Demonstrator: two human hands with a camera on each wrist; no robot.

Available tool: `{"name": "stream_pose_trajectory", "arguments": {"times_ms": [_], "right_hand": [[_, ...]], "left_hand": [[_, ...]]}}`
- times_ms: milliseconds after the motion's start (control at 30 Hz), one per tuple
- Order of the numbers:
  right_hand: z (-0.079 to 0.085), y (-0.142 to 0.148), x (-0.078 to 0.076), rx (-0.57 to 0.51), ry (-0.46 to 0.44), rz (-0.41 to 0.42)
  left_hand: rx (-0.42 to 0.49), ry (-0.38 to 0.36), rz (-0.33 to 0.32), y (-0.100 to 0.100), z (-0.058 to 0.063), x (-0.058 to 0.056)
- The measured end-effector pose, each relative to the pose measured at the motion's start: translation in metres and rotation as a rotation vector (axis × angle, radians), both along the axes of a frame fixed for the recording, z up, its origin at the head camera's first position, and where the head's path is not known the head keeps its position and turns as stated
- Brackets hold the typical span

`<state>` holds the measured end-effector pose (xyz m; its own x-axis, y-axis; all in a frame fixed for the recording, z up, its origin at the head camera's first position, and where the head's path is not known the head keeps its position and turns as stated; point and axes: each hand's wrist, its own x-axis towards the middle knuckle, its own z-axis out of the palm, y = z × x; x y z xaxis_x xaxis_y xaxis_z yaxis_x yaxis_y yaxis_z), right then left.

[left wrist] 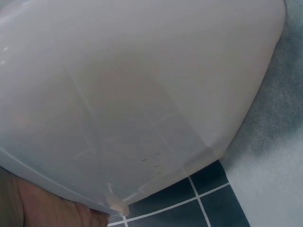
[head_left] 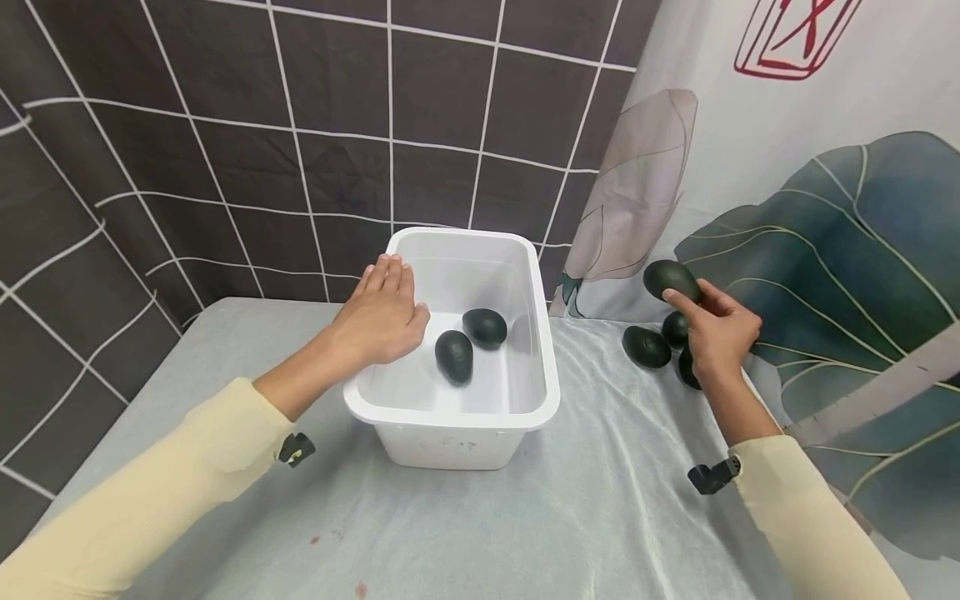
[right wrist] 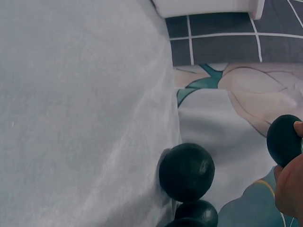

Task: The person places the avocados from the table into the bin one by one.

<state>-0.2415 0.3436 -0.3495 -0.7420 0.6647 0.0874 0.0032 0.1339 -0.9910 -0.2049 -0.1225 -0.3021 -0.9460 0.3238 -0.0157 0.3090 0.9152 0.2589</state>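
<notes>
The right hand (head_left: 720, 333) pinches a dark-green, smooth, egg-shaped fruit (head_left: 670, 279) between thumb and fingers, near three similar dark-green fruits (head_left: 647, 347) clustered on a pale grey-blue cloth (head_left: 450, 533). The left hand (head_left: 384, 312), its fingers straight and side by side, lies over the left rim of a white rectangular plastic basin (head_left: 450, 419), where two more dark-green oval fruits (head_left: 454, 358) lie on the bottom.

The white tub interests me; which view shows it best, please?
The head view: the white tub shows there with rim and inside, partly behind the left hand. The left wrist view gives mainly its outside, the right wrist view just a cut-off piece.
</notes>
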Motion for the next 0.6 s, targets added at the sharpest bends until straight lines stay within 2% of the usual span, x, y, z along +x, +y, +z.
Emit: {"name": "stream_pose_trajectory", "arguments": {"times_ms": [200,600], "right_hand": [[0.003,-0.008,-0.002,0.012,0.020,0.030],[0.001,-0.024,-0.008,0.140,0.006,0.062]], "left_hand": [[-0.001,0.001,0.000,0.000,0.000,0.001],[0.002,0.001,0.002,0.000,-0.001,0.001]]}}
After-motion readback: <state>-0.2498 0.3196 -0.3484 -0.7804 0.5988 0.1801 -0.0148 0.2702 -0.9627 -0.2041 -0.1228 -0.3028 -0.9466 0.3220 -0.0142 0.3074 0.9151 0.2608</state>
